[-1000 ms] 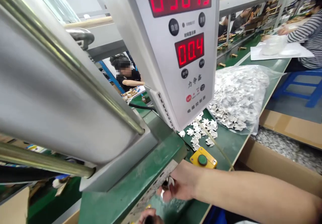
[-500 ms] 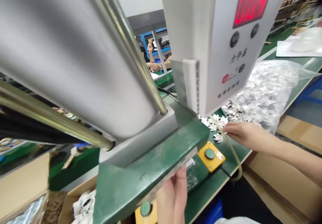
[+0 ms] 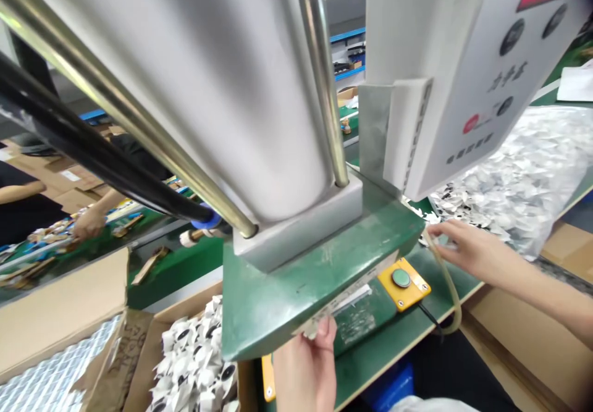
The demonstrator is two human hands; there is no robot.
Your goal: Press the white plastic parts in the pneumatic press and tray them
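Note:
My left hand (image 3: 308,359) is raised under the front edge of a green press plate (image 3: 319,264). Its thumb and fingers are bent together there, with the tips partly hidden, so what they grip cannot be made out. My right hand (image 3: 467,251) hovers to the right of the press, by a pale tube (image 3: 447,276). Its thumb and forefinger curl toward each other, and anything small between them is too blurred to name. Just beyond its fingertips lie loose small white folded pieces (image 3: 430,217), beside a clear bag (image 3: 528,171) full of similar pieces.
A yellow box with a green button (image 3: 401,278) sits between my hands; another yellow box (image 3: 267,378) is partly hidden at left. A grey control box (image 3: 445,103) hangs over the bench. An open carton (image 3: 139,362) holds white parts (image 3: 194,362). A co-worker's hand (image 3: 90,222) shows far left.
The view has swung left, showing more of the carton of white parts and a co-worker. My right hand has drawn slightly back from the loose pieces; my left hand stays under the press.

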